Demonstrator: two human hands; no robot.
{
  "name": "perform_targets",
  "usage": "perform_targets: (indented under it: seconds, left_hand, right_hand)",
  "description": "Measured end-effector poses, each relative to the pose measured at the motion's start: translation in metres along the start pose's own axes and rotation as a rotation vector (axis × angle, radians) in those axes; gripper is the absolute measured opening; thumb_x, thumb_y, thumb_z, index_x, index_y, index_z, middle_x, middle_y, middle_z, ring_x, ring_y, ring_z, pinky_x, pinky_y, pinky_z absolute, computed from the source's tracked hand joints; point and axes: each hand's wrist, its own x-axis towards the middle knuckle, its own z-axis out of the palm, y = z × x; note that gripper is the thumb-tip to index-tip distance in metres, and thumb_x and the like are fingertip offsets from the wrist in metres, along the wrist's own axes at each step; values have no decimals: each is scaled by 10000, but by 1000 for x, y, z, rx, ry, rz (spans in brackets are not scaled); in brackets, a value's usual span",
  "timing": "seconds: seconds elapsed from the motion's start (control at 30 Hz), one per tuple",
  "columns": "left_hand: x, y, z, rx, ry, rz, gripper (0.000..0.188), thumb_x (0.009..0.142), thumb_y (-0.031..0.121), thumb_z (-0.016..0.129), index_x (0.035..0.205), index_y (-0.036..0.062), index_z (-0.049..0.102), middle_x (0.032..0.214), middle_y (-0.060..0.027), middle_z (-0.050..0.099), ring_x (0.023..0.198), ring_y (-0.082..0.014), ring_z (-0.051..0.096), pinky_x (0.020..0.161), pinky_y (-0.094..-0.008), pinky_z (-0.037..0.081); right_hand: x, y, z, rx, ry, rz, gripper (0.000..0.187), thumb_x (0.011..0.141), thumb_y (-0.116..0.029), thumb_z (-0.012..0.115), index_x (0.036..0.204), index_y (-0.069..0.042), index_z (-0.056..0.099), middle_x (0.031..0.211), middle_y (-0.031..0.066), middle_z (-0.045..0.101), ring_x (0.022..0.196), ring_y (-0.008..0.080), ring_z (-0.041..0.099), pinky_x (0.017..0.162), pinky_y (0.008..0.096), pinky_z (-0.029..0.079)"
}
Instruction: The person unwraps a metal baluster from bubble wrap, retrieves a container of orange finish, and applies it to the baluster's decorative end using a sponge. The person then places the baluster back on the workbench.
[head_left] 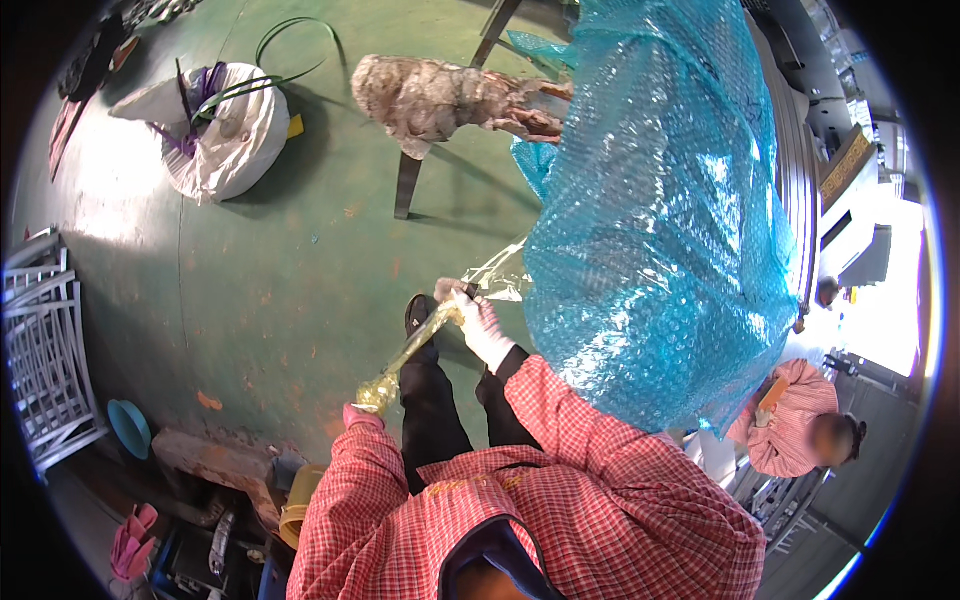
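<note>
My left hand [362, 416], in a pink glove, is closed at the lower end of a strip of clear yellowish tape [415, 343]. The tape looks bunched and shiny beside the left fingers. Up and to the right, my right hand [482, 327], in a white glove, pinches the same tape, which runs taut between both hands. Past the right fingers, a clear strip [503, 270] leads to a large bundle covered in blue bubble wrap [660, 210]. My right hand is a little apart from that wrap. What lies inside the bundle is hidden.
A wrapped, padded piece [440, 100] juts left from the bundle above dark legs [407, 185]. A white sack [235, 150] with straps lies on the green floor [270, 270]. Metal racks [50, 350] stand at left. A co-worker [790, 420] is at right.
</note>
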Motion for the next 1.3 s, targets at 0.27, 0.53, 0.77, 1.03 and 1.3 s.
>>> perform_targets:
  seconds: [0.27,0.53,0.77,1.03,1.3]
  left_hand:
    - [-19,-25,38,104,-303,309,269,812,226,517,931,4,611,860,-116,639,761,-247,608,674,-378,492]
    - [-213,-85,144,-23,-1023,442,245,838,187,576,1016,24,619,1005,-126,604,920,-235,582,752,-354,492]
    - [-341,-218,179,756,-1725,1284,252,828,117,573,1065,38,601,1090,-132,574,987,-252,551,830,-361,467]
    - [-531,-313,189,1140,-1679,154,295,889,317,566,1011,53,615,967,-83,617,934,-206,591,838,-324,461]
    - [-747,-373,45,1236,-2651,1479,228,871,218,567,985,25,605,876,-90,621,734,-231,616,630,-336,495]
  right_hand:
    - [-87,105,-178,-82,213,232,239,918,-231,529,1019,-47,644,830,20,634,740,127,580,679,285,463]
    - [-199,110,-337,-163,602,135,210,898,-197,541,1010,-52,644,784,19,624,684,120,556,623,288,453]
    - [-377,90,-449,-158,901,38,163,897,-69,538,1021,-54,643,787,26,621,619,106,543,554,270,458]
    - [-488,-25,-399,-766,1025,128,146,864,-158,543,933,-113,663,891,146,619,836,334,590,706,411,467]
    - [-587,-58,-365,-546,1059,-278,278,882,18,484,1125,-45,604,1163,143,567,1025,249,567,875,338,441]
